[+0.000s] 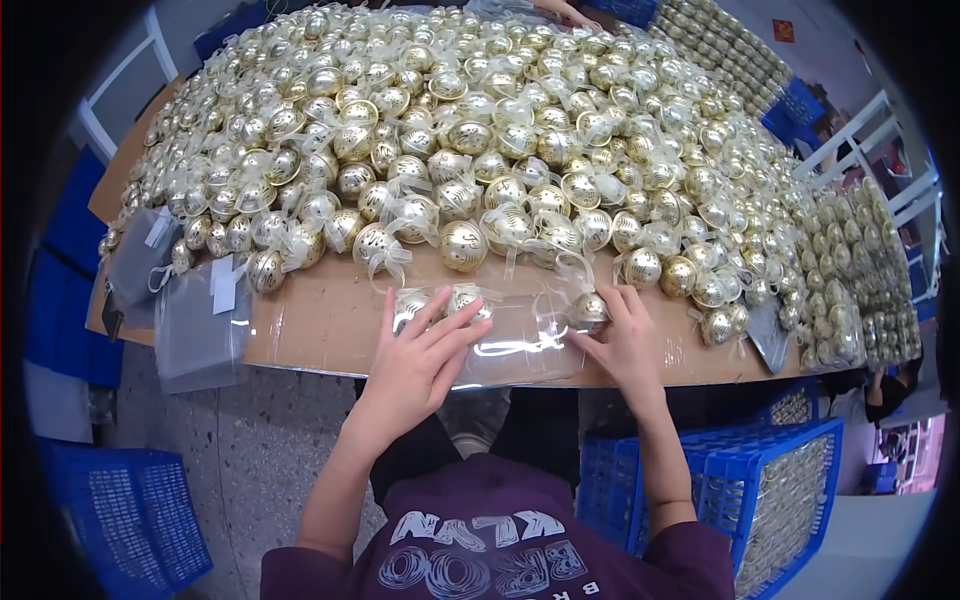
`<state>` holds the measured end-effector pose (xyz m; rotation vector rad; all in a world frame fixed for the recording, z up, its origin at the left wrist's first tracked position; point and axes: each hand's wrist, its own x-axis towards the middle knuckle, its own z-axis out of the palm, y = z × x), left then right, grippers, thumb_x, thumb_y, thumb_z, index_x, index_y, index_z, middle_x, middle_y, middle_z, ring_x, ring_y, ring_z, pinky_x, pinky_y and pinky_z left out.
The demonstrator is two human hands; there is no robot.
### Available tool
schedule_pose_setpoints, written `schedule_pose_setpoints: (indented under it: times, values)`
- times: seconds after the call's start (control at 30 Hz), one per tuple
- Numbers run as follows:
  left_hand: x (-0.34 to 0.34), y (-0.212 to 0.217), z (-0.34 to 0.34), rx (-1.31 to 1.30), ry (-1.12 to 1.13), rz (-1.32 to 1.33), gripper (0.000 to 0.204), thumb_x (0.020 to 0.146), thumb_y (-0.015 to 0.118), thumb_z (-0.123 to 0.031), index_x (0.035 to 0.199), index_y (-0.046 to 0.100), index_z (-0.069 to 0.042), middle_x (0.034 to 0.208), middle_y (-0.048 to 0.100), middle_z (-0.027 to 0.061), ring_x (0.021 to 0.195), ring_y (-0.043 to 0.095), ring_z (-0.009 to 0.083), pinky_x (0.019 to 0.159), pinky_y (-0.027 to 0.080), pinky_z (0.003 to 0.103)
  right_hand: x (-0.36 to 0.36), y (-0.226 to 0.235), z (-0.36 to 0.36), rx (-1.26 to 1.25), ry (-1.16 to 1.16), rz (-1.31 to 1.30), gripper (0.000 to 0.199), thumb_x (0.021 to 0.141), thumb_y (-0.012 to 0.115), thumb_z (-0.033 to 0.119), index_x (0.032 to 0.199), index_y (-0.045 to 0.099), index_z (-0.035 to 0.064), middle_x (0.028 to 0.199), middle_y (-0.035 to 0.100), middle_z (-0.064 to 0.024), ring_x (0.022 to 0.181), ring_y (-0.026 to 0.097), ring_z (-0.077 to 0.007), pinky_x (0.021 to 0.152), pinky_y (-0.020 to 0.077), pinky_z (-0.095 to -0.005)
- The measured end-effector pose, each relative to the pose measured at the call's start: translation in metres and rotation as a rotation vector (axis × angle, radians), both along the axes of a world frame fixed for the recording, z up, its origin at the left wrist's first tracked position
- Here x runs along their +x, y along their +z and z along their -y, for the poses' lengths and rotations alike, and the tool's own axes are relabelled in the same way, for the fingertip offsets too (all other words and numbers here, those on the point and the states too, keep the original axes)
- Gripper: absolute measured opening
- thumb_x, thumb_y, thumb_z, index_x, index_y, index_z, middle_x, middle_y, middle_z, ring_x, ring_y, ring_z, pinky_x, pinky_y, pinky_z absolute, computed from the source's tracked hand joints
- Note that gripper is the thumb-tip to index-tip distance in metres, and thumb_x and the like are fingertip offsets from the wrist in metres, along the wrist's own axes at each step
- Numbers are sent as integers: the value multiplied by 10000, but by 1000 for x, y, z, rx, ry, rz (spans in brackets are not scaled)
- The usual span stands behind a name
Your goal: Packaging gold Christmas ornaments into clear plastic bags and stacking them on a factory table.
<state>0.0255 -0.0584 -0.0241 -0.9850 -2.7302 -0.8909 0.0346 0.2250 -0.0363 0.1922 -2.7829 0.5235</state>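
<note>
My brown worktop [320,320] carries a broad heap of gold balls [470,140] with pale ribbons, spread from the back edge well forward and nearly side to side. By the middle of the front edge, before me, lies a clear pouch [510,325], two balls [407,306] at its left end. Clear plastic bags [200,335] overhang the front edge toward the left corner.

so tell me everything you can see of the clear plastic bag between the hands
The clear plastic bag looks thin, glossy and colourless, with bright reflections across its middle. It lies roughly flat at the front edge of the brown tabletop. The left hand spreads over its left part, where gold balls show between the fingers; the right hand grips another ball at its right end. Its opening is unclear.
</note>
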Motion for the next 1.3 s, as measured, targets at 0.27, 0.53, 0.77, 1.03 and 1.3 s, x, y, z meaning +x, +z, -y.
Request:
schedule_pose_setpoints:
  times: [0.27, 0.53, 0.77, 1.03, 1.3]
  values:
    - [-2, -2, 2, 29, 7, 13, 331, 917, 515, -116, 1228, 594, -197, 1350, 530, -10, 1347, 370, 245, 1118, 45, 605, -11, -23, -5, -1085, 490, 698, 634, 713, 760, -59, 1285, 488, -20, 1301, 499, -93, 1218, 483, -212, 1047, 394, -373]
    - [-4, -7, 0, 21, -17, -63, 346, 911, 538, -157, 1248, 572, -226, 1343, 531, -20, 1321, 405, 247, 1099, 97, 637, -30, -20, 35, -949, 508, 763, 509, 685, 830, 86, 1102, 544, 31, 1093, 554, -63, 935, 595, -141, 797, 541, -297]
    - [-3, 1, 0, 32, -1, 32, 398, 853, 633, -312, 1230, 589, -192, 1361, 515, -4, 1334, 378, 260, 1108, 94, 607, -33, -17, 51, -1099, 645, 851, 341, 754, 784, 103, 997, 547, 66, 863, 595, -2, 819, 567, -61, 673, 485, -227]
    - [-10, 24, -20, -50, 67, 136, 386, 770, 712, -299, 1109, 617, -143, 1364, 448, 86, 1352, 303, 337, 1131, 146, 523, -25, -17, 23, -811, 670, 758, 408, 796, 755, 186, 1142, 579, 59, 1083, 606, -62, 969, 577, -135, 835, 476, -282]
    - [-6, 15, -23, -131, 117, 36, 422, 746, 727, -271, 1141, 604, -189, 1421, 406, 87, 1372, 267, 360, 1116, 66, 614, 16, 40, -196, -142, -510, -26, 274, 758, 705, 154, 991, 658, 18, 858, 679, -112, 788, 649, -233, 724, 509, -343]
